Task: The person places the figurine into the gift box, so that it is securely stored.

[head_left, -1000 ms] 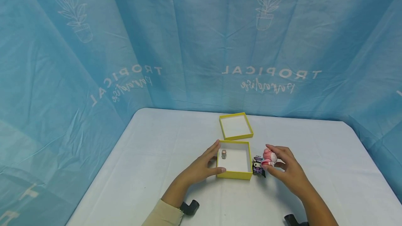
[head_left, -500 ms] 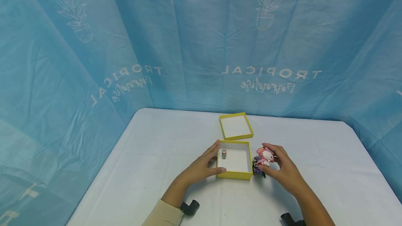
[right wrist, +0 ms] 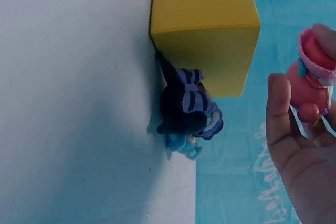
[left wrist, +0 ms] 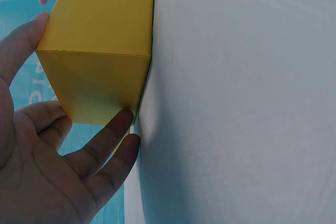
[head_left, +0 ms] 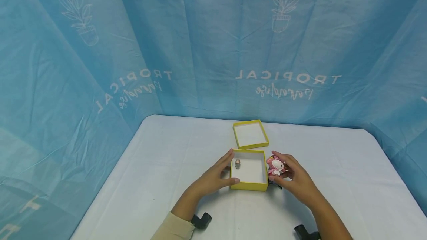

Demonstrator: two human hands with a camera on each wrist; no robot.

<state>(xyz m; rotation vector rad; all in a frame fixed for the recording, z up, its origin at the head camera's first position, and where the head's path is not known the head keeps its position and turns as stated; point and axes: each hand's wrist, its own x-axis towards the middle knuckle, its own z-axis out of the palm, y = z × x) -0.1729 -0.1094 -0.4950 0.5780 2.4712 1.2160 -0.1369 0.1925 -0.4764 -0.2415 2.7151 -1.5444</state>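
Observation:
My left hand [head_left: 213, 177] rests against the left side of a yellow box [head_left: 248, 186], thumb at its near corner and the other fingers spread along its wall. A tiny grey-brown figurine [head_left: 238, 164] stands inside the box near the left wall. My right hand [head_left: 298, 179] holds a pink figurine [head_left: 276, 166] with a white face, raised just right of the box. Below it, beside the box's right wall, stands a black-and-purple figurine [right wrist: 184, 103], mostly hidden in the head view. Against that one, a small light-blue figurine [right wrist: 184, 146] shows in the right wrist view.
Behind the box lies its shallow yellow lid [head_left: 251, 134], inner side up. A white cloth covers the table [head_left: 173, 151]. Blue printed curtains [head_left: 207, 47] hang behind the table and to its left.
My right hand has moved left toward the box with the pink figurine, whose white face has turned into view. The black-and-purple figurine is now mostly covered. My left hand and the box have stayed put.

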